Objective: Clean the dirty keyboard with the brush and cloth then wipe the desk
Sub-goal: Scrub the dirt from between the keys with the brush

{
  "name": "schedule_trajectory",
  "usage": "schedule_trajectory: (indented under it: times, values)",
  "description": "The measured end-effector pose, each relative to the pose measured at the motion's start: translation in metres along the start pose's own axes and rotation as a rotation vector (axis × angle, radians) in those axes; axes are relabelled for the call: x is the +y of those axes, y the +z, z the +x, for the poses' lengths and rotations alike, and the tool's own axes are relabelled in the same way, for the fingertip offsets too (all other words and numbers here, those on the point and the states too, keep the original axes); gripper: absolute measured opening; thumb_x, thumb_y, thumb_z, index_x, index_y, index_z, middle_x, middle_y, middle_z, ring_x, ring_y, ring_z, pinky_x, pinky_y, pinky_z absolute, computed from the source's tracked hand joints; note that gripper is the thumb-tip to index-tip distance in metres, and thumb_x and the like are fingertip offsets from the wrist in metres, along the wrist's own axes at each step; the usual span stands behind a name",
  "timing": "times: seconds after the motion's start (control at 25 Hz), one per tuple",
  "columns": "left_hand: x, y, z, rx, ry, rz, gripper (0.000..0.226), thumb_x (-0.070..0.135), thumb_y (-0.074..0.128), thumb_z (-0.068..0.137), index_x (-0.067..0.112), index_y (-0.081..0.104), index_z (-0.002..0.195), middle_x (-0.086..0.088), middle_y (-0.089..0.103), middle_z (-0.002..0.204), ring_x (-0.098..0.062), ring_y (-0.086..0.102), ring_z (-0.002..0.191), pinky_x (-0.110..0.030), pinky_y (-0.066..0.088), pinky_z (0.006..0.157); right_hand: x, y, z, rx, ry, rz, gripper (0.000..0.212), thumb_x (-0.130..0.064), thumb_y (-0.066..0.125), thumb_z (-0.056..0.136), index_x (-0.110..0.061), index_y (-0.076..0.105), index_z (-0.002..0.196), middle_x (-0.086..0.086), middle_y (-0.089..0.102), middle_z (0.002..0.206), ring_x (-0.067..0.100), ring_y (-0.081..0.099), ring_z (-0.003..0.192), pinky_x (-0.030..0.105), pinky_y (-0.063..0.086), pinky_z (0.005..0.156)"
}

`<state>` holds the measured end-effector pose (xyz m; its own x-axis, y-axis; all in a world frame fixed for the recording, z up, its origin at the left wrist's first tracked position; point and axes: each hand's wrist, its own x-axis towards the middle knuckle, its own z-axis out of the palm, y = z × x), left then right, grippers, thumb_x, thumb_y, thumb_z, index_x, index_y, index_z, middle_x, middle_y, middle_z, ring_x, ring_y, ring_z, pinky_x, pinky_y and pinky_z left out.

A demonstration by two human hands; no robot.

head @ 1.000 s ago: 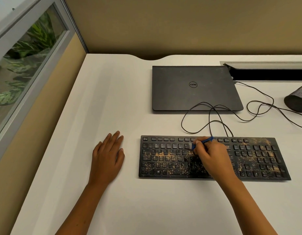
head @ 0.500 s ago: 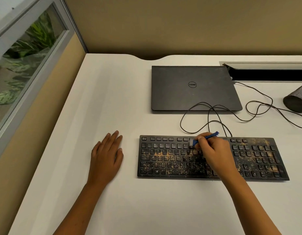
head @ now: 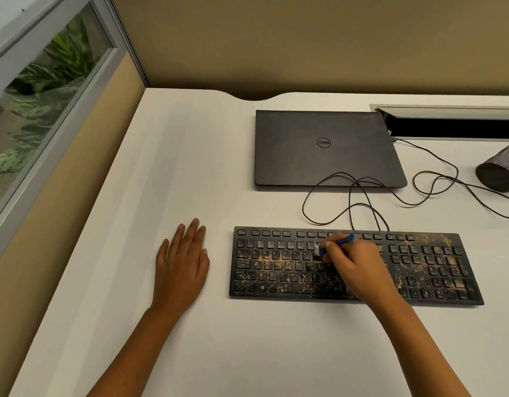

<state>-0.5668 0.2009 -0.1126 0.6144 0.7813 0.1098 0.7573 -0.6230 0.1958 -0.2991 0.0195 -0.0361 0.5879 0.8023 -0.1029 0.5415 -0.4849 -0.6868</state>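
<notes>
Basically mid brush pass. R hand (head: 353,270) grips the brush (head: 335,244) pen-style, fingers curled round the blue handle, thumb + index pinching near the head. White bristle tip pokes out at abt 9 o'clock of the fingertips, touching the number/QWERTY rows near kbd centre; handle tail sticks out past the knuckles twd 2 o'clock. Low grip prob for control btwn keys, my read.

Keyboard (head: 276,270) lies at centre-right of desk (head: 190,167), long edge parallel to the front edge, under the R hand. Orange-tan crumbs are thick on the lower rows + numpad side; top-left rows look cleaner, so prob early-mid in the brushing stage. Cloth not in view, desk wipe not started.

L hand (head: 181,265) is flat on the desk, palm down, fingers straight + relaxed, holding nothing, just beside the kbd's left end at 9 o'clock, not touching it. Looks like bracing only.

Closed laptop (head: 325,147) sits at 12 o'clock of kbd, apart from it. Cable (head: 347,196) loops btwn them. Mesh cup (head: 499,170) at 2 o'clock, far right edge.
</notes>
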Motion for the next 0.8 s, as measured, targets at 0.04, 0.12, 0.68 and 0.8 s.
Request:
schedule_trajectory:
  times: [0.04, 0.12, 0.68, 0.8]
  values:
    - [0.0032, 0.0006, -0.0010, 0.003, -0.016, 0.002, 0.055, 0.032, 0.026, 0.097, 0.013, 0.046, 0.145, -0.004, 0.036, 0.156, -0.027, 0.034, 0.143, -0.051, 0.032, 0.108, 0.0005, -0.0017, 0.0006, 0.021, 0.028, 0.050, 0.037, -0.028, 0.048, 0.094, -0.007, 0.069, 0.072, 0.010, 0.065, 0.059, 0.018, 0.054, 0.049, 0.034, 0.041, 0.050]
    - [0.0071, 0.0014, -0.0020, 0.005, -0.044, 0.000, 0.055, 0.032, 0.027, 0.097, 0.012, 0.047, 0.144, -0.004, 0.037, 0.155, -0.028, 0.035, 0.142, -0.051, 0.033, 0.108, 0.0002, -0.0055, 0.0007, 0.107, 0.042, 0.149, 0.033, -0.023, 0.050, 0.094, -0.010, 0.070, 0.072, 0.003, 0.067, 0.062, 0.011, 0.055, 0.050, 0.032, 0.042, 0.049]
    - [0.0077, 0.0016, -0.0018, 0.008, -0.061, -0.032, 0.056, 0.033, 0.027, 0.096, 0.013, 0.049, 0.143, -0.003, 0.038, 0.155, -0.026, 0.034, 0.143, -0.051, 0.031, 0.109, 0.0031, -0.0011, -0.0030, 0.057, 0.058, 0.138, 0.023, -0.021, 0.053, 0.094, -0.021, 0.070, 0.079, 0.003, 0.069, 0.065, 0.011, 0.053, 0.047, 0.029, 0.040, 0.045]
    - [0.0080, 0.0015, -0.0013, 0.010, -0.064, -0.033, 0.056, 0.033, 0.027, 0.096, 0.013, 0.050, 0.142, -0.003, 0.039, 0.155, -0.026, 0.035, 0.143, -0.051, 0.031, 0.109, 0.0067, -0.0044, -0.0014, 0.131, 0.080, 0.096, 0.033, -0.030, 0.049, 0.093, -0.015, 0.068, 0.070, 0.009, 0.065, 0.059, 0.017, 0.050, 0.044, 0.037, 0.041, 0.047]
